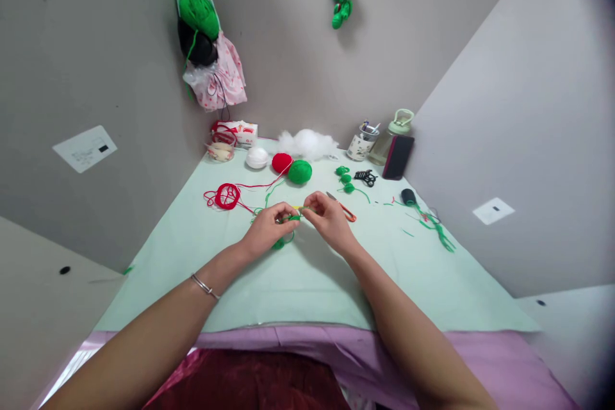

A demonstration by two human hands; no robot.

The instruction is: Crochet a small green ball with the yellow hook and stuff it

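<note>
Green yarn work (291,219) is pinched in the fingers of my left hand (269,229), with part of it hanging below them. My right hand (330,221) is closed on a thin crochet hook (296,207), of which only a short yellow bit shows between the hands. The two hands' fingertips nearly meet above the table. Green strands run from the left hand toward a green yarn ball (300,172). Just behind my right hand lie orange-handled scissors (349,213), partly hidden by it.
A red yarn ball (282,163), loose red yarn (227,196), a white ball (257,157) and white stuffing (307,144) lie farther back. Small green pieces (346,179), a pen cup (362,143), a bottle (384,141), a phone (398,157) and yarn scraps (439,230) are at right.
</note>
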